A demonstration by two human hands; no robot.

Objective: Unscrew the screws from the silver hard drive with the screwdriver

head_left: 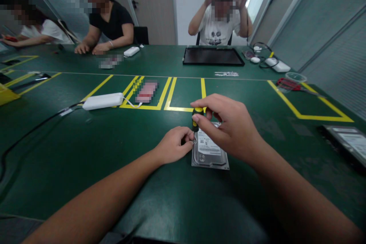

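Observation:
A silver hard drive (210, 156) with a white label lies flat on the green table in front of me. My right hand (228, 122) grips a short screwdriver (195, 120) by its black and yellow handle. The screwdriver stands upright over the drive's left edge, its shaft pointing down; its tip is too small to make out. Beside that shaft, my left hand (177, 144) is closed in a pinch at the drive's left edge. What lies between its fingertips is hidden. Part of the drive's top is covered by my right hand.
At the right edge lies another drive-like unit (347, 141). A white power strip (103, 101) with a black cable and a phone (147, 92) are left of centre. Yellow tape (323, 117) marks the table. Across it, several people sit near a dark flat panel (213, 56).

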